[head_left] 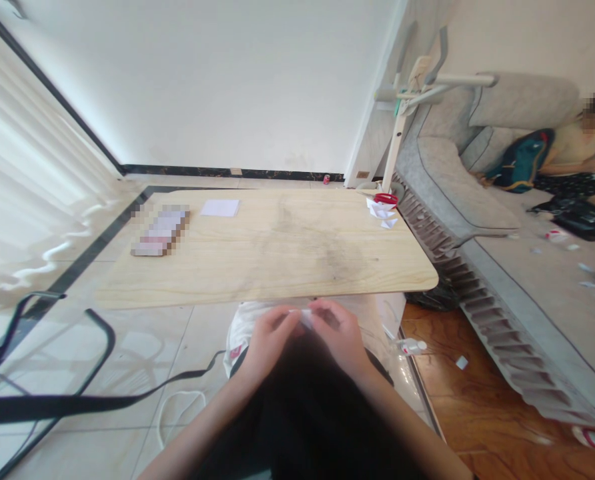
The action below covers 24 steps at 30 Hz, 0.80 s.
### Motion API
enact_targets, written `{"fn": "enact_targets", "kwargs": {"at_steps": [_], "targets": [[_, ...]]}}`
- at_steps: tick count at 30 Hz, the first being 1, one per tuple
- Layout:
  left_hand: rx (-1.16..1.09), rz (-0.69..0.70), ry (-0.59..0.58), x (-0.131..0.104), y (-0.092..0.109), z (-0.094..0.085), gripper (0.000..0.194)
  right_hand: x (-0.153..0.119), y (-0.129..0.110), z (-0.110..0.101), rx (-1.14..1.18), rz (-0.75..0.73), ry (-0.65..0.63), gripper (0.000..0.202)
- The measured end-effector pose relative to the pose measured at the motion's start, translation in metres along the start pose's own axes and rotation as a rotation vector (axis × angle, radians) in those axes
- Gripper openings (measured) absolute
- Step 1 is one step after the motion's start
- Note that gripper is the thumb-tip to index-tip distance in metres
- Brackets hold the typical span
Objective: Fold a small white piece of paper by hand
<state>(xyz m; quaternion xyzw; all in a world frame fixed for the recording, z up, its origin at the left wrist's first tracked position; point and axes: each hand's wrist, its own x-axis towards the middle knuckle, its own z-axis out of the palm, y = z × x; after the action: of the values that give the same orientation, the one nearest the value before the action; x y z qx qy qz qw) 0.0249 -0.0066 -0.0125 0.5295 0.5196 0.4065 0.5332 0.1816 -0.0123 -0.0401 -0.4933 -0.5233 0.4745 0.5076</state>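
Close to my body, just below the table's near edge, both hands meet on a small piece of white paper. My left hand pinches its left side, and my right hand pinches its right side. Most of the paper is hidden by the fingers, so its folded shape cannot be made out. On the wooden table, a stack of white paper lies at the back left. Folded white paper pieces sit at the back right, beside red-handled scissors.
A blurred-out phone-like object lies on the table's left. Right of the table are a grey sofa with a seated person, and a white metal frame. A black metal chair frame stands at left. A bottle lies on the floor.
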Motion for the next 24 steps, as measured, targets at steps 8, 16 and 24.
{"fn": "enact_targets", "kwargs": {"at_steps": [8, 16, 24], "targets": [[-0.075, -0.026, 0.021, -0.001, -0.007, 0.002, 0.024, -0.001, 0.002, -0.003, -0.102, -0.088, 0.004, 0.009], [-0.105, -0.010, -0.071, -0.001, -0.006, 0.002, 0.026, 0.000, -0.002, -0.003, -0.247, -0.287, 0.022, 0.014], [-0.356, -0.093, -0.074, 0.000, -0.020, 0.003, 0.022, -0.001, 0.001, -0.004, -0.201, -0.238, 0.010, 0.014]]}}
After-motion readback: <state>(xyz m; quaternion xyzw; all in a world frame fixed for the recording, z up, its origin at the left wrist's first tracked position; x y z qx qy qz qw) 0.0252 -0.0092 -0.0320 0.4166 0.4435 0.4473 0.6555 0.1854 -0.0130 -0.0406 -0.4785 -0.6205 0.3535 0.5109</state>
